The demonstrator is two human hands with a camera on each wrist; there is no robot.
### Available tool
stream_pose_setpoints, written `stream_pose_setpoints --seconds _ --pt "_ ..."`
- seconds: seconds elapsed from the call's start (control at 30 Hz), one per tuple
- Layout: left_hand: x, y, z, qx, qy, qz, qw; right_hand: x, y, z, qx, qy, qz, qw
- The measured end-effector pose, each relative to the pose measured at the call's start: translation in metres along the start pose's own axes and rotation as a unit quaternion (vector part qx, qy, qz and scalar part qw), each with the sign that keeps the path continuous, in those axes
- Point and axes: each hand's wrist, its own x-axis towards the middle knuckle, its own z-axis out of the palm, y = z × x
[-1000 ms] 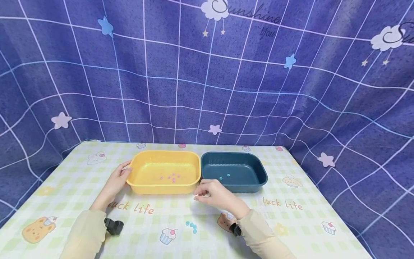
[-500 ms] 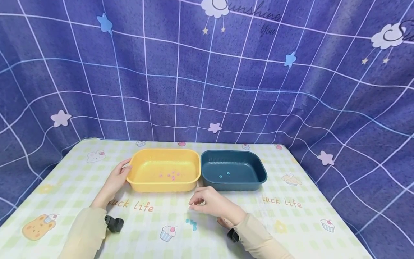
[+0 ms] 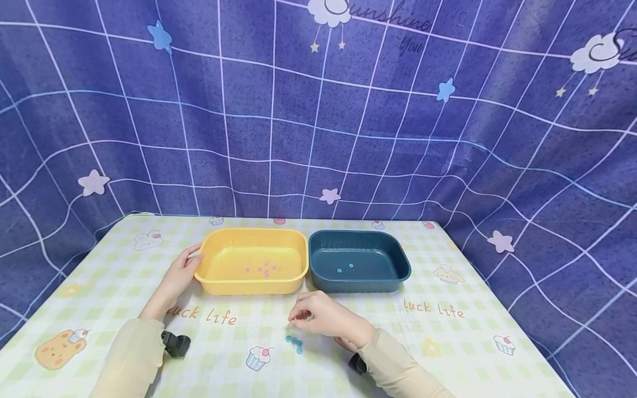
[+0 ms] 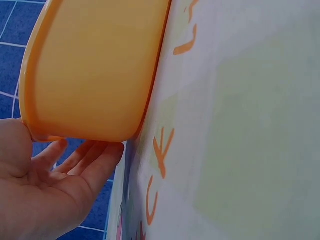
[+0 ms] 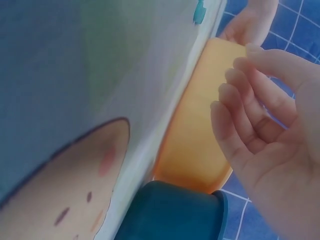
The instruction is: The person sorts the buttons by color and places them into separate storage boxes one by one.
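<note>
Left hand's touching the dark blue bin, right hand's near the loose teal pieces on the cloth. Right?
Wrong bin: the left hand is touching the yellow bin, not the dark blue bin; the head and left wrist views show it. The rest stands: the right hand is near the loose teal pieces on the cloth.

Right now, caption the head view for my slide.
Left hand touching the yellow tub, right hand near the small teal pieces on a checked tablecloth.

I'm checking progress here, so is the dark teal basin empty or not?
Not empty: the head view shows two small light-blue rings lying on the floor of the dark teal basin.
</note>
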Motion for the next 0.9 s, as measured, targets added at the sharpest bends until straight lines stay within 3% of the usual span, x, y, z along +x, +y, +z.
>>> stream_pose_setpoints --seconds 0.53,0.9 --pt "-0.0017 0.0014 0.0004 -0.004 0.004 0.007 1.0000 -0.0021 0.0024 0.0040 -0.008 -0.078 0.036 0.9962" --pt "-0.0015 0.0009 0.0001 -0.006 -0.001 0.010 0.9999 -0.0036 0.0017 0.0064 -0.007 -0.086 0.040 0.9955"
